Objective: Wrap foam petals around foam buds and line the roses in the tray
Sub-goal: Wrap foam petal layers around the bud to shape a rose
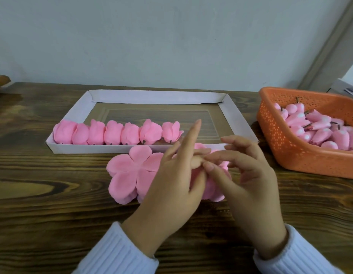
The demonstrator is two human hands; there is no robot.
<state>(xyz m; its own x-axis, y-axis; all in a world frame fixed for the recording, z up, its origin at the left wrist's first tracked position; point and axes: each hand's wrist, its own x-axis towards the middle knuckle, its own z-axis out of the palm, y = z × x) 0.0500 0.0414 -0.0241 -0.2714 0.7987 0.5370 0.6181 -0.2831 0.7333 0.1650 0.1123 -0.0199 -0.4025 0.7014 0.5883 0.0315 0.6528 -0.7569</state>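
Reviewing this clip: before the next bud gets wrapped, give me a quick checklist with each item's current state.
1. Flat petals within reach on the table: ok.
2. Buds stocked in orange basket: ok.
3. Tray has room right of the seven roses: ok.
4. Bud in hand: not ok; left hand and right hand hold none visibly.
5. Single petal sheet separated: cannot tell, fingers hide it.

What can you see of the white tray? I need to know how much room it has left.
The white tray is a shallow rectangular box lid, apparently cardboard, with a clear window bottom showing the wooden table. It lies flat, between the wall and the hands. Seven pink foam roses stand side by side along its near wall from the left corner; the near right stretch and whole far half are bare. Fingers overlap its near edge in view; contact is unclear.
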